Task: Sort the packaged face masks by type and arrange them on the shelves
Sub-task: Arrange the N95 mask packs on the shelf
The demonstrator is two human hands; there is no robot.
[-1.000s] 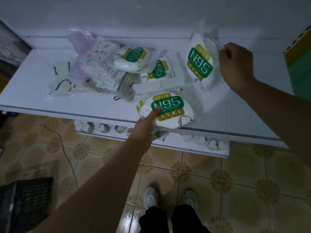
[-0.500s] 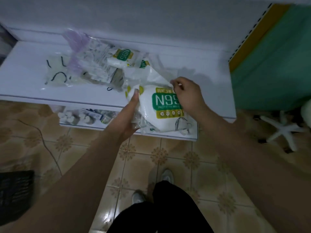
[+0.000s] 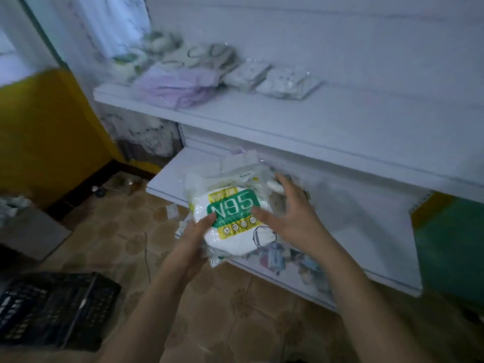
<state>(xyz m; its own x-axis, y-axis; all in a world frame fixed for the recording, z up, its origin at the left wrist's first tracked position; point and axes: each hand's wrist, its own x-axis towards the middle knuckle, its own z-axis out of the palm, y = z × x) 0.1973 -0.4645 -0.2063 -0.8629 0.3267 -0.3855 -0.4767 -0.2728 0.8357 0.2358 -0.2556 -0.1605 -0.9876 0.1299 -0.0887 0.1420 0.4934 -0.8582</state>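
Gripping a stack of N95 mask packets [image 3: 230,218] from below, the left hand [image 3: 195,238] has its thumb pressed on the green label of the top packet. The right hand [image 3: 288,216] is spread beside the stack, fingers straight and splayed, its thumb touching the label's right edge while the fingertips reach past the top of the packets; it holds nothing. The stack is held in the air in front of the lower shelf [image 3: 366,247], whose front edge shows small, blurred packets [image 3: 275,258] just beneath the bundle. Above, the upper shelf [image 3: 288,121] carries a row of sorted packs: lilac masks [image 3: 175,87] at the left end, clear-wrapped white masks [image 3: 285,82] to their right, and blurred packets with dark ear loops [image 3: 204,55] behind them. On the tiled floor [image 3: 235,310] at lower left sits a black plastic crate [image 3: 52,307], and a yellow wall panel [image 3: 44,134] stands to the left of the shelving.
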